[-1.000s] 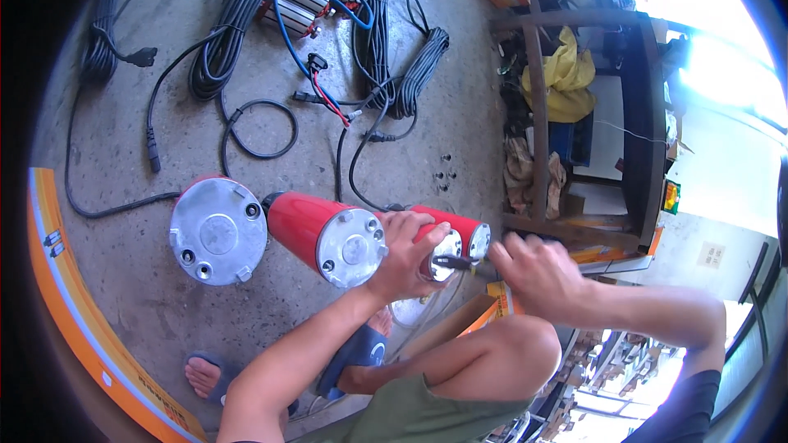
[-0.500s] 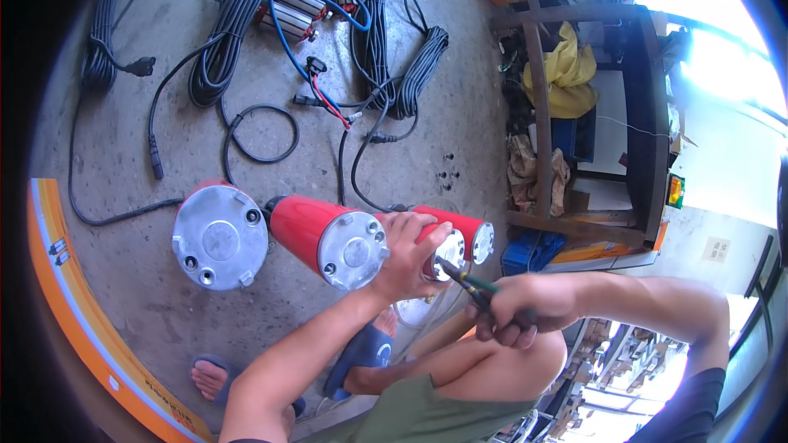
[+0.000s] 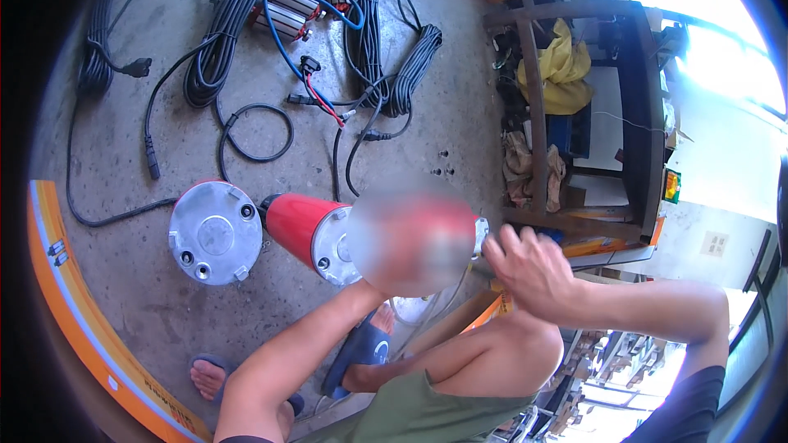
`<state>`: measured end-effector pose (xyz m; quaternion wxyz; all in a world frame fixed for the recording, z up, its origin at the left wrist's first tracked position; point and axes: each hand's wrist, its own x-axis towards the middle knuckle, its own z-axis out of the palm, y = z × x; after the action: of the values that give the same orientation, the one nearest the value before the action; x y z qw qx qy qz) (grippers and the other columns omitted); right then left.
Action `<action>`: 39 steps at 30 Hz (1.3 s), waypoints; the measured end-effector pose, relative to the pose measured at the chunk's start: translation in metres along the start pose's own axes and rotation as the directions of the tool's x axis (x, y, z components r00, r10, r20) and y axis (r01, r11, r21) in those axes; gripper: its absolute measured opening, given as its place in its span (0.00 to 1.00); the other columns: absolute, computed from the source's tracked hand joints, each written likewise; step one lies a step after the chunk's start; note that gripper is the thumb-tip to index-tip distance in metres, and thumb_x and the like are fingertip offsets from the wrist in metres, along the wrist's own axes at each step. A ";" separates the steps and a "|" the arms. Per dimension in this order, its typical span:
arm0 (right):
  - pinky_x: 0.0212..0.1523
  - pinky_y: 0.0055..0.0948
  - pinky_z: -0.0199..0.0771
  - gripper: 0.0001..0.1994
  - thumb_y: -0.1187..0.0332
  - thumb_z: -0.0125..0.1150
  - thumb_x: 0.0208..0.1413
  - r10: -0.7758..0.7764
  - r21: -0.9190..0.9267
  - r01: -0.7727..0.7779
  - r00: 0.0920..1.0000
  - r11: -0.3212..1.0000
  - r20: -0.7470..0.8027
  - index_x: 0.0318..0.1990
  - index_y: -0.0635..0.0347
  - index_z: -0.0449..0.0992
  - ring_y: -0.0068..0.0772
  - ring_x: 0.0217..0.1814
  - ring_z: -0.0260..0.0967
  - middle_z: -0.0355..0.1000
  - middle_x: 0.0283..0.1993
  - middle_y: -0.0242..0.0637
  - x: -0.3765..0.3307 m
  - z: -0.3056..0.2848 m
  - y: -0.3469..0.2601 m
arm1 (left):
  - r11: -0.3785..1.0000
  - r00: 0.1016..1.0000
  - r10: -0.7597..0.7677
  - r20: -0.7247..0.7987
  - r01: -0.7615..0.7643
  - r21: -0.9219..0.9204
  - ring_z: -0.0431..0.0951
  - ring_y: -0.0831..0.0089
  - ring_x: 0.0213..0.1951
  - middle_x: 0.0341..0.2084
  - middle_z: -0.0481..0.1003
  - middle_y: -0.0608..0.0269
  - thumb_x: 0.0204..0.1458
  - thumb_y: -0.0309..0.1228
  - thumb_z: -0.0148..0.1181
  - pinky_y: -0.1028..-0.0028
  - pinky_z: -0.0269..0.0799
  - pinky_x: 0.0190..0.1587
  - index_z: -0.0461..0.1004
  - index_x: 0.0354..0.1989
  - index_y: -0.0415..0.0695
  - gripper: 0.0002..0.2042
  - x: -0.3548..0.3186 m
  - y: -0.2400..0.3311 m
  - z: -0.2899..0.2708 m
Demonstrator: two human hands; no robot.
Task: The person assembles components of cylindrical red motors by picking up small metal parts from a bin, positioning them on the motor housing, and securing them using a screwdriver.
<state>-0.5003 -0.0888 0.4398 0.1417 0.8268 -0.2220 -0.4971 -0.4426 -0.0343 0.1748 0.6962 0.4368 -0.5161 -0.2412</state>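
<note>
My left forearm reaches up from the lower edge. A blurred patch hides my left hand and most of a red cylinder there, so its grip does not show. My right hand is beside that patch, back of the hand up, fingers curled; what they hold, if anything, is hidden. Just left of its fingertips shows a silver end cap. To the left, a red cylinder with a silver cap lies tilted, partly covered by the blur. Further left, another cylinder presents its round silver end cap.
Coiled black cables and several silver motor cores lie on the concrete floor ahead. A wooden rack with a yellow bag stands at right. An orange-edged board runs along the left. My sandalled foot is below.
My right hand has moved up and right and turned over; the green-handled pliers it held no longer show. A blur now covers my left hand, earlier around a red cylinder.
</note>
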 end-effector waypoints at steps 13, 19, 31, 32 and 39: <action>0.34 0.44 0.79 0.25 0.66 0.73 0.42 -0.034 0.328 -0.048 0.970 0.944 0.240 0.47 0.65 0.70 0.49 0.37 0.78 0.71 0.41 0.49 0.006 -0.015 0.016 | 1.000 1.000 -0.002 0.014 0.002 -0.018 0.78 0.52 0.47 0.47 0.76 0.56 0.36 0.49 0.79 0.52 0.69 0.51 0.73 0.59 0.51 0.39 0.001 -0.001 -0.001; 0.40 0.31 0.70 0.14 0.67 0.64 0.55 -0.221 -0.187 0.203 0.972 0.961 -0.080 0.48 0.54 0.72 0.32 0.44 0.68 0.66 0.44 0.35 0.026 -0.009 0.037 | 1.000 1.000 0.003 0.017 -0.003 -0.010 0.78 0.52 0.47 0.47 0.76 0.55 0.37 0.50 0.79 0.52 0.70 0.50 0.74 0.59 0.50 0.38 0.002 -0.001 0.000; 0.41 0.28 0.69 0.10 0.63 0.61 0.58 -0.325 -0.280 0.273 0.932 0.920 -0.159 0.46 0.51 0.73 0.29 0.46 0.67 0.66 0.42 0.30 0.041 -0.002 0.052 | 1.000 0.999 0.006 0.033 -0.005 -0.026 0.79 0.53 0.46 0.46 0.77 0.56 0.35 0.47 0.80 0.52 0.71 0.49 0.73 0.61 0.51 0.40 0.000 -0.004 0.000; 0.40 0.28 0.69 0.10 0.63 0.61 0.58 -0.330 -0.287 0.274 0.929 0.918 -0.167 0.46 0.51 0.73 0.28 0.46 0.67 0.66 0.42 0.29 0.042 -0.001 0.052 | 1.000 0.999 0.010 0.033 -0.009 -0.021 0.79 0.53 0.46 0.46 0.77 0.56 0.35 0.47 0.80 0.52 0.71 0.49 0.73 0.61 0.51 0.40 0.000 -0.005 0.000; 0.35 0.35 0.76 0.10 0.66 0.64 0.56 -0.248 -0.121 0.233 0.960 0.965 -0.130 0.45 0.52 0.73 0.32 0.36 0.74 0.67 0.36 0.32 0.029 0.000 0.040 | 1.000 1.000 0.000 0.024 0.001 -0.029 0.79 0.53 0.45 0.46 0.77 0.56 0.35 0.46 0.80 0.52 0.71 0.49 0.73 0.60 0.50 0.39 0.000 -0.005 0.000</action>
<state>-0.4980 -0.1383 0.4358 0.1388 0.8729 -0.0825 -0.4605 -0.4425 -0.0367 0.1707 0.6960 0.4241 -0.5208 -0.2541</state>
